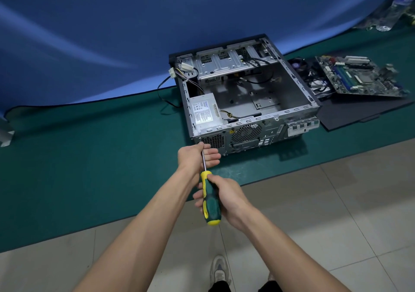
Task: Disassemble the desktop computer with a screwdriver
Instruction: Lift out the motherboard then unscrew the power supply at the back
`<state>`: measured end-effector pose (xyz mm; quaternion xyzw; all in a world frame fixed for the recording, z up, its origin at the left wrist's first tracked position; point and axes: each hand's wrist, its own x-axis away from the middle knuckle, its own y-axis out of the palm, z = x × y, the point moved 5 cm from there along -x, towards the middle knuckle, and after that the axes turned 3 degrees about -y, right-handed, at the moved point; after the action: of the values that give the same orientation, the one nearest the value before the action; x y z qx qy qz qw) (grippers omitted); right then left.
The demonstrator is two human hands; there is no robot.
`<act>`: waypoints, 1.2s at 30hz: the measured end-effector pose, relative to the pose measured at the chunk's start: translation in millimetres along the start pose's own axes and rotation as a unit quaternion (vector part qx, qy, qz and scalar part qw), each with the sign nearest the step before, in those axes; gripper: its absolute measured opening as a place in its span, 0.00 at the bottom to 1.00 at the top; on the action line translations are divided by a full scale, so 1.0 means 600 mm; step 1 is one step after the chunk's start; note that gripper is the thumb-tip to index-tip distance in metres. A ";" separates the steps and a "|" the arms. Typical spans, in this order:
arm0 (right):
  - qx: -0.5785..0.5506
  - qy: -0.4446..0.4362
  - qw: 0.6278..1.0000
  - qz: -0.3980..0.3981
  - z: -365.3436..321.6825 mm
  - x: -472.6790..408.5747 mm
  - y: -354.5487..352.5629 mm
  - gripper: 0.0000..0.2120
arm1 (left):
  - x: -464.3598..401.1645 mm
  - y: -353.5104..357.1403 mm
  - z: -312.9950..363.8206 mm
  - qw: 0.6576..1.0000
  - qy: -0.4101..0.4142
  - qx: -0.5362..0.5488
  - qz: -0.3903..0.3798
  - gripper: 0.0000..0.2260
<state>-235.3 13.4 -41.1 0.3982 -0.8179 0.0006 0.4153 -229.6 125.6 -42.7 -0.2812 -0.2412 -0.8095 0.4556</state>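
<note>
An opened desktop computer case (pixel 292 82) lies on its side on a green mat, its rear panel facing me. A grey power supply (pixel 203 113) sits in its near left corner. My right hand (pixel 226 198) grips the green and yellow handle of a screwdriver (pixel 210 196). The metal shaft runs up to the top left corner of the rear panel, with its tip at a screw there. My left hand (pixel 197 157) holds the shaft near the tip between thumb and fingers, just in front of the panel's vent grille.
A removed motherboard (pixel 359 76) lies to the right of the case on a black side panel (pixel 359 109), beside a cooler fan (pixel 298 63). Loose cables (pixel 170 85) hang out at the case's left. Plastic bottles (pixel 395 6) stand far right. My shoe (pixel 219 269) stands on tiled floor.
</note>
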 end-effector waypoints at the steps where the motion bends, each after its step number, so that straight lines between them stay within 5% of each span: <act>1: 0.020 -0.019 1.000 0.013 -0.001 -0.002 -0.003 0.14 | 0.001 -0.002 0.000 1.000 -0.004 -0.004 -0.006 0.11; 5: 0.055 -0.051 0.994 0.075 0.000 -0.007 -0.013 0.15 | 0.003 -0.012 0.004 0.999 0.005 -0.027 0.025 0.06; 11: -0.029 0.036 0.997 -0.058 -0.009 0.005 0.000 0.14 | -0.002 0.003 -0.001 1.000 -0.019 0.020 0.000 0.13; 16: 0.088 -0.042 0.995 0.022 -0.010 -0.003 -0.002 0.11 | 0.004 -0.005 0.004 0.999 -0.006 -0.053 0.005 0.05; 21: 0.017 0.008 1.000 -0.016 -0.012 0.000 -0.004 0.16 | 0.004 0.004 0.004 1.000 -0.019 -0.005 -0.008 0.06; 25: 0.004 -0.032 0.999 0.023 -0.018 -0.006 -0.015 0.14 | 0.000 0.005 0.004 1.000 0.002 -0.008 -0.018 0.02; 28: 0.049 -0.052 0.995 0.066 -0.023 -0.009 -0.016 0.12 | -0.003 0.003 0.004 1.000 0.009 -0.028 0.004 0.05; 32: 0.002 0.033 0.999 0.000 -0.009 -0.002 -0.011 0.14 | -0.003 0.009 -0.001 1.000 -0.016 0.015 -0.001 0.06; 36: 0.050 -0.001 0.999 0.010 -0.020 -0.007 -0.010 0.11 | -0.008 0.010 0.000 0.999 -0.019 0.033 -0.010 0.11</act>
<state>-221.8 16.0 -38.3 0.4103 -0.8211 0.0450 0.3942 -222.3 125.7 -45.5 -0.2790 -0.2790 -0.8004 0.4514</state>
